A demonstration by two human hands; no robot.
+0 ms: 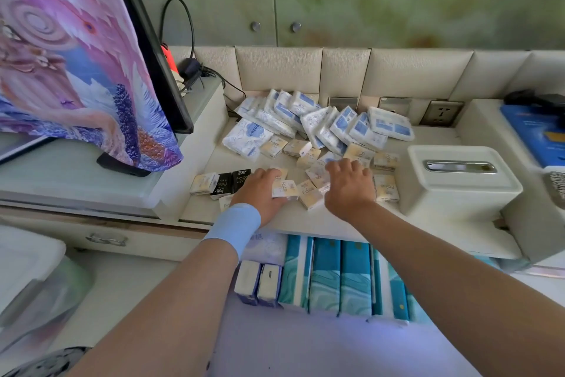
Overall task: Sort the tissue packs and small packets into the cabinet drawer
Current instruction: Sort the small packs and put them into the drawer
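Head view: grips one small packet (285,189) with the left hand (258,190), lays the spread right hand (350,184) on loose packets (310,198) alongside. Leaves tissue packs (308,121) heaped beyond both hands, the open drawer (305,346) beneath the wrists. Risks knocking neighbours over the near edge, unsorted, by raking too many together.

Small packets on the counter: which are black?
The two black packets, side by side just left of the left hand; the other small ones are pale cream or white.

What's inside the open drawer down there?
Teal tissue packs stand in a row, with two small white packs at their left. Anything farther back is hidden under the countertop.
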